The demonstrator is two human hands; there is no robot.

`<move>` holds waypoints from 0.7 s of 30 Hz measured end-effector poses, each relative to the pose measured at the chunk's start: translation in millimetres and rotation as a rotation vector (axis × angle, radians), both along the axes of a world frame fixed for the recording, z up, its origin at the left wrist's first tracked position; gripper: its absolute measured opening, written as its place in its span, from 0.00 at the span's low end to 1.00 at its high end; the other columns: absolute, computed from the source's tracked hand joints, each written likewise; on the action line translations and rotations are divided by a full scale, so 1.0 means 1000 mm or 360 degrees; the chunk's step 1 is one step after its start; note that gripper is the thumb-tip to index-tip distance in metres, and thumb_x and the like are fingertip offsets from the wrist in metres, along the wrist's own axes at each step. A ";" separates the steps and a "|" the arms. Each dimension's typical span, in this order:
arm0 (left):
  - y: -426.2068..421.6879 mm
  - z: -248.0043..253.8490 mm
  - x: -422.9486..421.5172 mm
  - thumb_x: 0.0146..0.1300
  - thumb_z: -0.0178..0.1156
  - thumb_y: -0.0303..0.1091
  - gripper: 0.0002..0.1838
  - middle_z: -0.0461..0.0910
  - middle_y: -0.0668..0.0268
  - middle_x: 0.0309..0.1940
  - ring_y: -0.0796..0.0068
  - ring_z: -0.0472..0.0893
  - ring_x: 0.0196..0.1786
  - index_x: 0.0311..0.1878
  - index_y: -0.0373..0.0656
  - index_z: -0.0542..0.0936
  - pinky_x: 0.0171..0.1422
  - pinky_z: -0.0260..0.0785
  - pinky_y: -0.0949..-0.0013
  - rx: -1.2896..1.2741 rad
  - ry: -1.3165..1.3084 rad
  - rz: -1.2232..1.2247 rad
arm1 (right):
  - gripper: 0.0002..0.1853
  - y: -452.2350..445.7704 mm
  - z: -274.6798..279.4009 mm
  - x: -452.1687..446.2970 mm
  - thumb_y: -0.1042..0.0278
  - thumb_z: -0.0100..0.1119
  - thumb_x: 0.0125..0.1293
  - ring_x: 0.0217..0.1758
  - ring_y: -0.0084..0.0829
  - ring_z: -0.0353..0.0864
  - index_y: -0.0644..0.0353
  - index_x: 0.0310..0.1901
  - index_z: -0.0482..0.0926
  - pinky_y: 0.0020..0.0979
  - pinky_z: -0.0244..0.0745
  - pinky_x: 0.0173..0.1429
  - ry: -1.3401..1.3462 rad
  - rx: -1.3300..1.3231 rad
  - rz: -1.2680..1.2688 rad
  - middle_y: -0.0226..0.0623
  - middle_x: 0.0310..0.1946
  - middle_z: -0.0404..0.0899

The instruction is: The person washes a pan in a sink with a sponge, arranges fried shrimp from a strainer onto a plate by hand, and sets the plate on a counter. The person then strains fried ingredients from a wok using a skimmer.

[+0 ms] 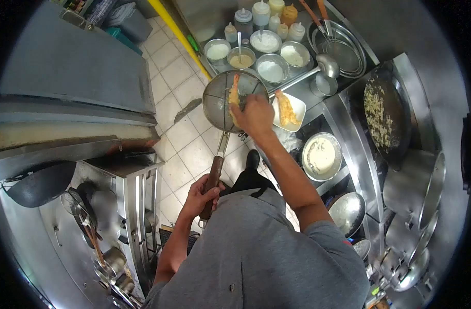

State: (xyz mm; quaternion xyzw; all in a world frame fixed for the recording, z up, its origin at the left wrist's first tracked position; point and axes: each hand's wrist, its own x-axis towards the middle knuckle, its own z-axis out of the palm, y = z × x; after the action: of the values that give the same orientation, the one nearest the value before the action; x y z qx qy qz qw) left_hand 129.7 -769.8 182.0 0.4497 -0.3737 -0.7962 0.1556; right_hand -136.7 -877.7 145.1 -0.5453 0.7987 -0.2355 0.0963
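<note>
My left hand is wrapped round the brown wooden handle of a round mesh strainer, held out over the floor. A battered shrimp, tail pointing away from me, lies over the mesh. Its near end is between the fingers of my right hand, which partly hide it. Just right of that hand, a white square dish holds another battered shrimp.
Bowls of powder and sauce and squeeze bottles stand beyond the strainer. A ladle lies nearby. Rightward are a batter bowl and a dark wok. A steel counter edge is at left.
</note>
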 end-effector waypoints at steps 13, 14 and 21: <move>0.009 0.007 0.007 0.64 0.64 0.33 0.22 0.79 0.65 0.40 0.83 0.74 0.26 0.58 0.37 0.71 0.26 0.72 0.76 0.0054 -0.0241 0.0024 | 0.21 0.039 -0.016 -0.060 0.52 0.72 0.47 0.34 0.44 0.84 0.62 0.32 0.79 0.43 0.79 0.38 -0.0246 0.0260 -0.0384 0.45 0.32 0.81; 0.008 0.006 0.007 0.64 0.64 0.33 0.24 0.79 0.65 0.41 0.82 0.74 0.26 0.60 0.36 0.71 0.26 0.72 0.76 0.0065 -0.0248 0.0056 | 0.22 0.044 -0.019 -0.081 0.50 0.72 0.48 0.35 0.43 0.84 0.62 0.33 0.79 0.43 0.79 0.39 -0.0200 0.0397 -0.0443 0.44 0.32 0.82; -0.009 0.024 -0.004 0.64 0.64 0.31 0.26 0.78 0.61 0.43 0.81 0.74 0.25 0.63 0.35 0.69 0.23 0.71 0.76 -0.0016 -0.0333 0.0056 | 0.30 0.070 -0.132 -0.135 0.49 0.71 0.49 0.44 0.42 0.83 0.64 0.47 0.77 0.45 0.74 0.54 0.0132 0.0549 -0.0501 0.44 0.37 0.82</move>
State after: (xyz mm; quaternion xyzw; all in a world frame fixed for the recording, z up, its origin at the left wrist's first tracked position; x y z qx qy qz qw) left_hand 125.8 -779.0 206.4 0.5361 -0.3838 -0.7402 0.1319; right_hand -272.1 -807.7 13.3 -0.3988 0.9055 -0.0850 0.1171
